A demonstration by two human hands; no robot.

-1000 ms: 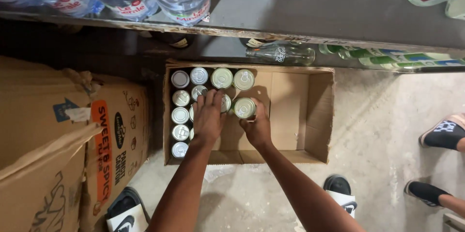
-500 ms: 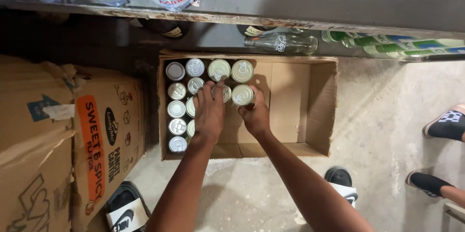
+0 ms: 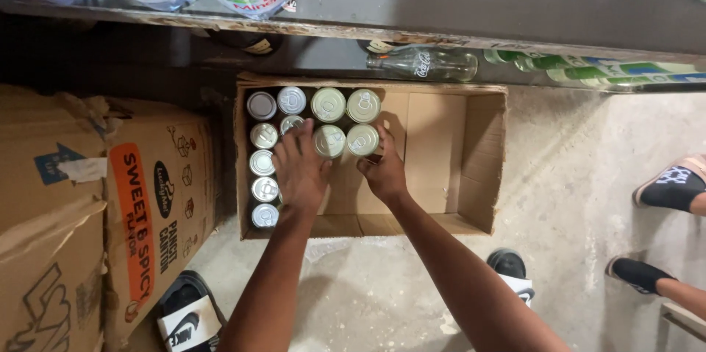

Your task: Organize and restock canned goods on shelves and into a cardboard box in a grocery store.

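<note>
— Cardboard box [image 3: 448, 153] on the concrete floor — what's in it?
— Tins, packed on end along its left side (silver lids up), the right half bare.
— And the hands?
— The left hand [image 3: 300, 172] lies fingers-spread over the tins, touching one tin [image 3: 329, 141]; whether it grips, I cannot tell. The right hand [image 3: 384, 173] is curled around the neighbouring tin [image 3: 362, 139].
— Nearby?
— A glass bottle [image 3: 425, 64] lying behind the box.

The person's 2 forearms are bare, with no sleeves, and each foot wears a black slide sandal [image 3: 184, 319] with a white strap.
</note>
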